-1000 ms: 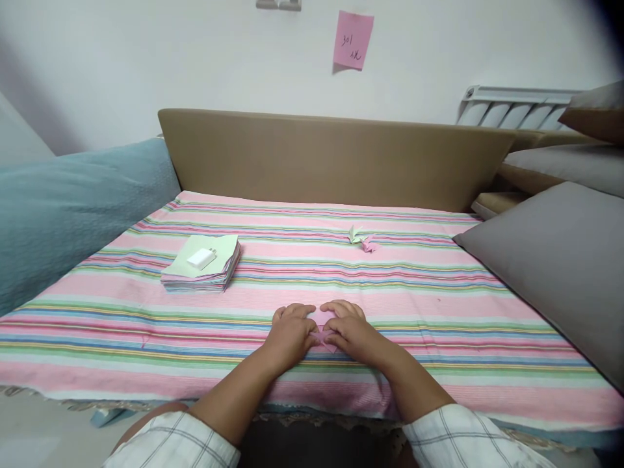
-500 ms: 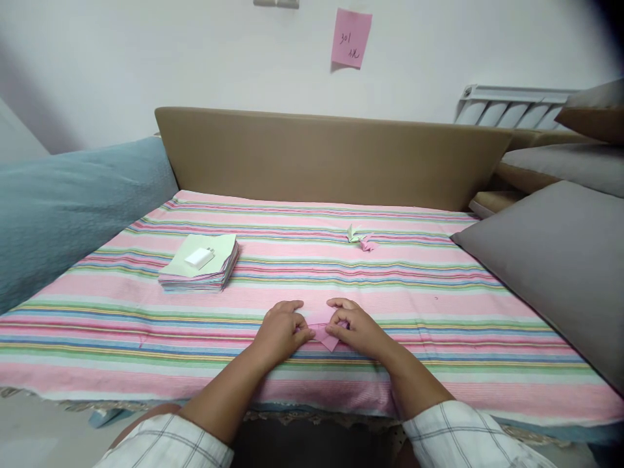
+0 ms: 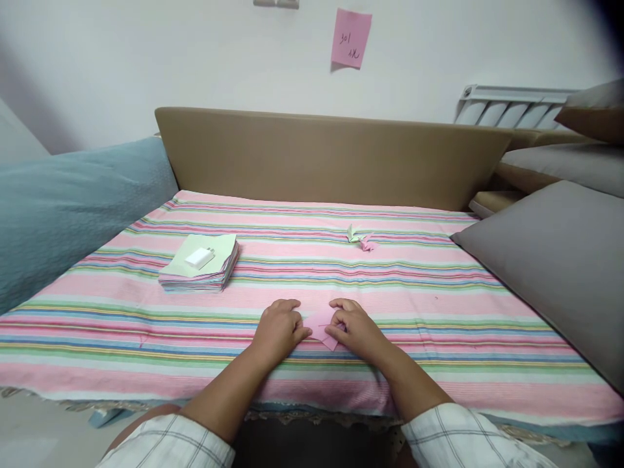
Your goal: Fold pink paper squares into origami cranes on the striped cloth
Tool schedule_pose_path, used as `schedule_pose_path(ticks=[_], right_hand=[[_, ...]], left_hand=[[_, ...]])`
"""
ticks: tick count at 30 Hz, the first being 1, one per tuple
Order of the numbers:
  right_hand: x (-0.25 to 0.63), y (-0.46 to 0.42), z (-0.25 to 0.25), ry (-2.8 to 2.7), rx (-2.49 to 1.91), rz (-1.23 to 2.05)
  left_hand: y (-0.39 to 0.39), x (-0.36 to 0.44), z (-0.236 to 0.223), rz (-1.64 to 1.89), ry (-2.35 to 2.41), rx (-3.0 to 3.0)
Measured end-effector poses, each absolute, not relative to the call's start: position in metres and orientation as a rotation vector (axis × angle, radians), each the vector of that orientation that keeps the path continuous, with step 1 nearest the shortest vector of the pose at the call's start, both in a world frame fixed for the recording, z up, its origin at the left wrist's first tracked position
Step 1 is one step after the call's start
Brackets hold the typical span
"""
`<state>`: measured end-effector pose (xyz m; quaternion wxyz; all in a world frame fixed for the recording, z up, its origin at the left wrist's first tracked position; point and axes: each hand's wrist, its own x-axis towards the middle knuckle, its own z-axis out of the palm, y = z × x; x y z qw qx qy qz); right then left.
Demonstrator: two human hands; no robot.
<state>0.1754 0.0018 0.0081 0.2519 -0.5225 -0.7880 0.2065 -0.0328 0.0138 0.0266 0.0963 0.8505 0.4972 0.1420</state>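
Note:
A partly folded sheet of pink origami paper (image 3: 319, 324) lies low over the striped cloth, between my two hands. My left hand (image 3: 281, 326) pinches its left corner between thumb and index finger. On the other side, my right hand (image 3: 357, 330) grips the right part with thumb and curled index finger, covering that edge. A pointed flap of the paper sticks out toward me below the right thumb. Farther back stand two small folded paper birds, one pale green (image 3: 353, 235) and one pink (image 3: 368, 244).
A stack of coloured paper (image 3: 195, 285) sits at the left, with a white charger plug (image 3: 199, 258) on top. Grey cushions (image 3: 550, 260) line the right side. A brown backrest (image 3: 331, 159) runs along the back, and a blue cushion (image 3: 82, 201) lies at the left.
My left hand has shifted slightly left along the paper, and more of the paper's left corner now shows. The right hand stays nearly in place.

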Motion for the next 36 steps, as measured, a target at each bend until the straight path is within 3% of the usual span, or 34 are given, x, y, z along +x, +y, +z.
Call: schedule_pose_path(ticks=[12,19,25,36], right_hand=[[0.177,0.003,0.007,-2.14,-1.42,0.571],[0.192,0.004,0.008,-2.117,-1.417,0.669],[0.194,0.004,0.009,-2.133,-1.455,0.625],[0.192,0.005,0.004,-2.088,-1.43,0.567]], left_hand=[[0.014,-0.032,0.024,0.43,1.477,2.564],[0.012,-0.03,0.011,0.637,1.141,2.716],[0.012,-0.029,0.002,0.553,0.841,2.893],[0.008,-0.028,0.01,0.421,0.849,2.949]])
